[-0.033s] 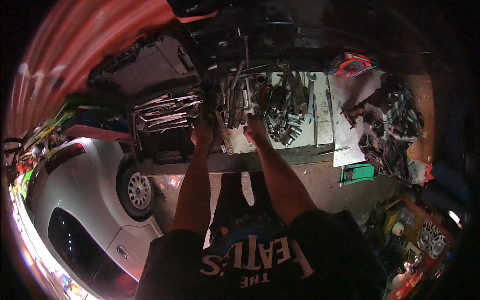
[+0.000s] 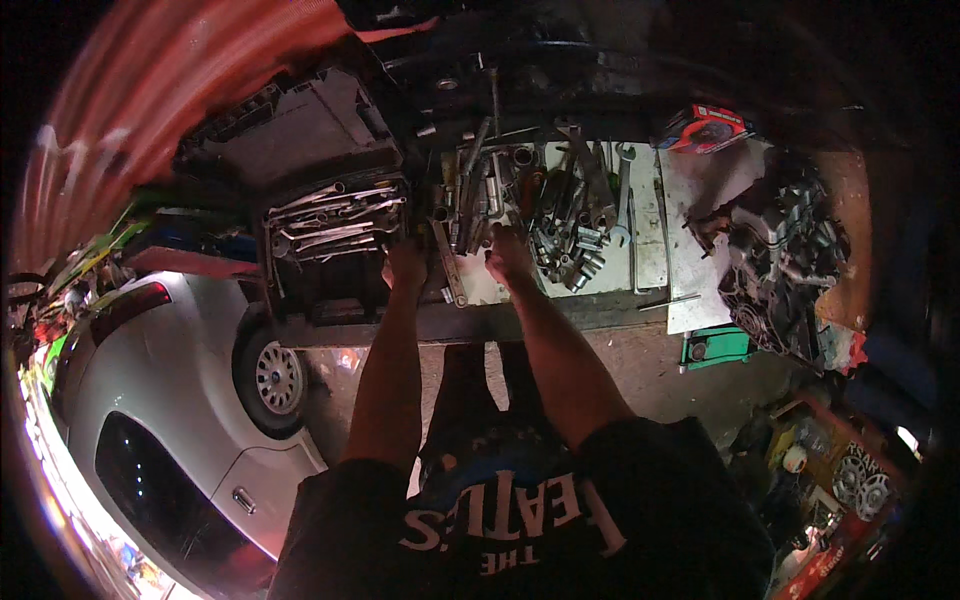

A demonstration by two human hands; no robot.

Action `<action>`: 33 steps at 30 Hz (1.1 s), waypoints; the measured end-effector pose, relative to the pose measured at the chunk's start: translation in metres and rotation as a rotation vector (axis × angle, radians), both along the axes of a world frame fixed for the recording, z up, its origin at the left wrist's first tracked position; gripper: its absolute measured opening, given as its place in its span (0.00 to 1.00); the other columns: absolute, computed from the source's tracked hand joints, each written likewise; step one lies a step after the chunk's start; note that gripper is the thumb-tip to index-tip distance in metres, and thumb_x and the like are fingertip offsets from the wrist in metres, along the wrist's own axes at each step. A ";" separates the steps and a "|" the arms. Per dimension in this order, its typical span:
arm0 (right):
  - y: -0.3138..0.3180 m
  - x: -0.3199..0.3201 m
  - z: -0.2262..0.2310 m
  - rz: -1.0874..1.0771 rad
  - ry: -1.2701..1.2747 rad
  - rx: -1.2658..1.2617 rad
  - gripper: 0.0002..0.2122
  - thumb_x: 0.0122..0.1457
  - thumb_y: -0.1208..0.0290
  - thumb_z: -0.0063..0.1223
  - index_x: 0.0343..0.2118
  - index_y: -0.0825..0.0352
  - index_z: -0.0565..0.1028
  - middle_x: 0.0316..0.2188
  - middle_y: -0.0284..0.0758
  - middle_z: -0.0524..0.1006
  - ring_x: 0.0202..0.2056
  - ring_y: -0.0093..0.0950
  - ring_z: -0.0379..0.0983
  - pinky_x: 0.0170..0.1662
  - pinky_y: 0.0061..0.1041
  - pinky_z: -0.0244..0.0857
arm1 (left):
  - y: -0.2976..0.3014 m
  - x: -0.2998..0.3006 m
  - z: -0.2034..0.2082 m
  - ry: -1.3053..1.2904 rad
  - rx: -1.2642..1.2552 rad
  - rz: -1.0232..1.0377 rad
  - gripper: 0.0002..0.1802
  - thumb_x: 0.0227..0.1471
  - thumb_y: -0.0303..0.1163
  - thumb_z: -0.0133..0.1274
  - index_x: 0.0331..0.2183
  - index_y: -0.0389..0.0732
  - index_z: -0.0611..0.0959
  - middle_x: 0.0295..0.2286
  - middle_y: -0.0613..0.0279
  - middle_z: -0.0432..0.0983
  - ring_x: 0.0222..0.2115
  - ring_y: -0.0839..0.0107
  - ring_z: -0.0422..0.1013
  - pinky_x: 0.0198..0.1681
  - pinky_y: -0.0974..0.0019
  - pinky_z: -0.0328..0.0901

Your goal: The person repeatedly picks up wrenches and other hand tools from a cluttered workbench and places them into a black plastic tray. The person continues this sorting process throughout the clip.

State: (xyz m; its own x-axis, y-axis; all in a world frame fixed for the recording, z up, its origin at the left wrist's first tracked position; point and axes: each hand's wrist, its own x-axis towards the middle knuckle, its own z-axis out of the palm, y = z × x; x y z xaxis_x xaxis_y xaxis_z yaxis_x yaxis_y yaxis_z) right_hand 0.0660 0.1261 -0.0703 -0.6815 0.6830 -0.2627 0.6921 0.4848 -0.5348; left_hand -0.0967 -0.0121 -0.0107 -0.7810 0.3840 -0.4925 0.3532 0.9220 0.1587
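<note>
My left hand is curled at the right edge of an open black tool case, beside several wrenches lying in it. Shadow hides what its fingers hold, if anything. My right hand is closed over the white bench surface, left of a heap of sockets. Whatever it may hold is too dark to make out. Between my hands a flat ring-ended wrench slants across the bench. Beyond it lie ratchets and long socket tools. A large open-ended wrench lies to the right of the heap.
A dismantled engine part sits on the bench's right end, with a red box behind it. Under that end stands a green metal object. A silver car is close on the left. A red-edged parts crate stands lower right.
</note>
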 end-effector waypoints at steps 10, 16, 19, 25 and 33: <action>0.002 -0.014 -0.006 0.032 0.066 0.174 0.16 0.56 0.73 0.46 0.48 0.65 0.67 0.39 0.45 0.73 0.33 0.39 0.76 0.33 0.36 0.71 | 0.007 -0.005 0.002 0.047 -0.026 0.034 0.24 0.48 0.57 0.48 0.39 0.51 0.81 0.38 0.54 0.77 0.41 0.53 0.74 0.40 0.51 0.69; 0.021 0.001 -0.029 -0.468 0.666 -0.972 0.08 0.59 0.72 0.49 0.40 0.68 0.74 0.35 0.36 0.76 0.31 0.27 0.76 0.35 0.26 0.73 | 0.024 -0.008 0.012 0.029 -0.063 0.040 0.24 0.49 0.57 0.45 0.39 0.51 0.81 0.37 0.55 0.78 0.41 0.54 0.74 0.41 0.52 0.68; 0.033 0.013 -0.018 -0.608 0.835 -1.212 0.10 0.56 0.73 0.54 0.40 0.69 0.73 0.35 0.36 0.77 0.33 0.29 0.76 0.37 0.28 0.74 | 0.027 -0.008 0.014 -0.005 -0.091 0.001 0.22 0.50 0.53 0.46 0.40 0.52 0.81 0.39 0.53 0.77 0.42 0.54 0.73 0.42 0.52 0.68; 0.066 0.035 0.019 -0.736 0.662 -1.448 0.10 0.58 0.74 0.48 0.43 0.67 0.71 0.37 0.38 0.77 0.37 0.31 0.76 0.39 0.29 0.74 | 0.016 -0.017 -0.014 0.014 -0.087 0.020 0.18 0.47 0.47 0.51 0.40 0.51 0.81 0.41 0.54 0.76 0.43 0.54 0.73 0.43 0.53 0.68; 0.108 0.063 0.041 -0.729 0.593 -1.370 0.10 0.56 0.70 0.51 0.39 0.68 0.74 0.31 0.35 0.79 0.31 0.26 0.76 0.34 0.23 0.70 | 0.052 0.001 0.024 0.038 0.022 -0.048 0.21 0.46 0.44 0.53 0.43 0.46 0.78 0.40 0.55 0.76 0.37 0.56 0.75 0.33 0.52 0.71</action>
